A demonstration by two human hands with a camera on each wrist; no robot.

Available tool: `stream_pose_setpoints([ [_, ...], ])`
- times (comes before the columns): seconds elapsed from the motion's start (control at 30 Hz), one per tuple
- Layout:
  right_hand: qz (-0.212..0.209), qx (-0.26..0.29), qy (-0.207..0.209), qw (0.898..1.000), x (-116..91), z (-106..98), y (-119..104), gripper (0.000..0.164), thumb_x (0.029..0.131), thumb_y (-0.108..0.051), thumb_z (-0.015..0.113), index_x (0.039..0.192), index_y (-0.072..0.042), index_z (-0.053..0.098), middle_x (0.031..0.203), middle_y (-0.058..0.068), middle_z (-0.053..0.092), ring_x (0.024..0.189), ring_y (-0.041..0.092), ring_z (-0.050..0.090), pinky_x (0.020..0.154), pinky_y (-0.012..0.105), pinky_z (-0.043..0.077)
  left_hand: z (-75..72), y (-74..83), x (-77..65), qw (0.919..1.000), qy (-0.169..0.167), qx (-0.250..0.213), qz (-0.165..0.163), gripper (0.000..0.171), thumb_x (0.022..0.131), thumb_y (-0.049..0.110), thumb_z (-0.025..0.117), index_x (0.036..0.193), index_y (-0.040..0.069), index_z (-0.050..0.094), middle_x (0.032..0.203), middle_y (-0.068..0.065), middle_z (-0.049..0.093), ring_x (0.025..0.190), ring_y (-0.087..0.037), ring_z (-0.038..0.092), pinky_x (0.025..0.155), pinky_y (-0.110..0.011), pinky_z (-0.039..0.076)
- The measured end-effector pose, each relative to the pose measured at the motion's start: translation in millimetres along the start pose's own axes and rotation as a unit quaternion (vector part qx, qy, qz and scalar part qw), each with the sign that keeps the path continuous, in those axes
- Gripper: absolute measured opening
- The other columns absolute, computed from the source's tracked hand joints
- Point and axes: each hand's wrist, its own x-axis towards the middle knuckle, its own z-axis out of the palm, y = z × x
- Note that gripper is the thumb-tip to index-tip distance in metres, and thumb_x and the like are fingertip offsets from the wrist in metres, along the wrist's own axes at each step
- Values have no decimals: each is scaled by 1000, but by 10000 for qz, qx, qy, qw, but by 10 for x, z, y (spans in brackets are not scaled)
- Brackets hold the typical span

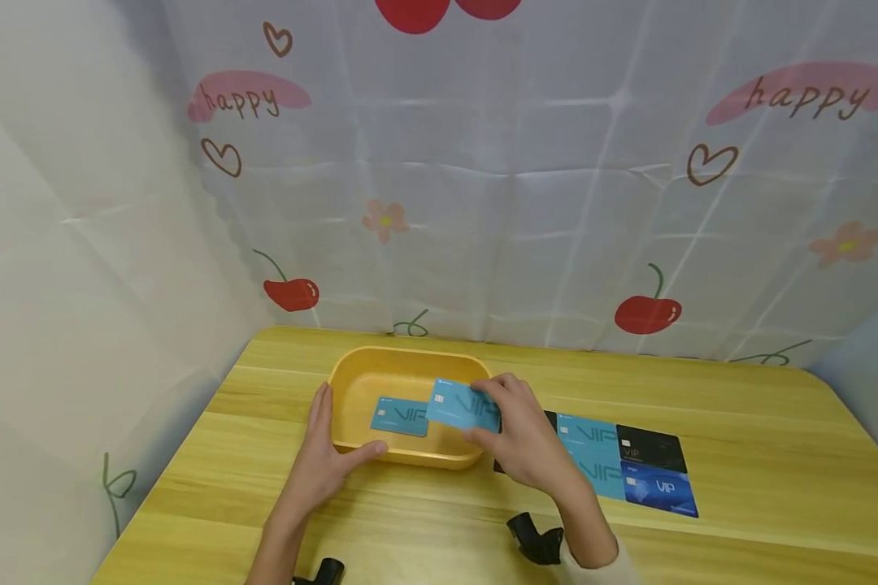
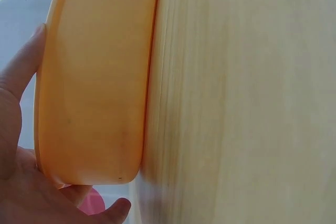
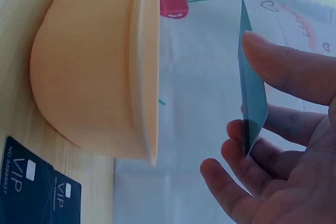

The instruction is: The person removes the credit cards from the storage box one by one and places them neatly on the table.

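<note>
A yellow plastic basin (image 1: pixel 410 357) stands on the wooden table. My left hand (image 1: pixel 325 467) spans its near left corner, fairly straight fingers along the left wall and thumb on the near rim. In the left wrist view, the thumb (image 2: pixel 26 61) touches the rim edge. My right hand (image 1: pixel 527 435) pinches a light blue VIP card (image 1: pixel 454 404) between thumb and fingers, over the basin's right part. The right wrist view has this card (image 3: pixel 253 85) nearly edge-on, apart from the basin wall (image 3: pixel 89 72). Another blue VIP card (image 1: pixel 398 416) lies inside the basin.
Right of the basin, several cards lie side by side on the table (image 1: pixel 761 455): light blue cards (image 1: pixel 585 435), a black card (image 1: pixel 651 448) and a dark blue card (image 1: pixel 662 487). My right forearm partly covers this group. A patterned white curtain (image 1: pixel 512 219) hangs behind the table.
</note>
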Motion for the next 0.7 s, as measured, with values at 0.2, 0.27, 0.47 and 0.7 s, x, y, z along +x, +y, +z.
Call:
stream_pose_setpoints([
  [0.2, -156, -299, 91, 9994, -198, -148, 49, 51, 83, -11, 80, 130, -3, 61, 123, 8, 54, 114, 28, 46, 91, 47, 45, 14, -2, 6, 10000, -34, -6, 47, 123, 78, 38, 84, 157, 3, -3, 163, -14, -6, 148, -34, 3, 115, -56, 12],
  [0.27, -134, -364, 111, 9992, -260, -209, 58, 52, 83, -11, 81, 130, -4, 61, 122, 7, 54, 113, 28, 46, 90, 47, 46, 15, -3, 9, 10000, -34, -15, 45, 123, 78, 38, 84, 158, 3, -3, 164, -13, -6, 148, -34, 3, 116, -56, 12],
  [0.47, 248, -476, -158, 9984, -444, -388, 163, 52, 83, -14, 81, 130, -9, 60, 125, 7, 53, 113, 28, 45, 89, 46, 47, 16, -3, 17, 10000, -47, -7, 29, 123, 78, 39, 84, 158, 3, -3, 164, -13, -6, 148, -34, 3, 116, -56, 12],
  [0.7, 440, -548, -155, 9974, -611, -563, 389, 52, 81, -18, 83, 127, -10, 60, 122, 6, 54, 109, 26, 47, 84, 46, 47, 2, -8, 9, 10000, -60, 45, -17, 124, 78, 40, 84, 158, 4, -4, 164, -13, -7, 148, -33, 2, 116, -55, 11],
])
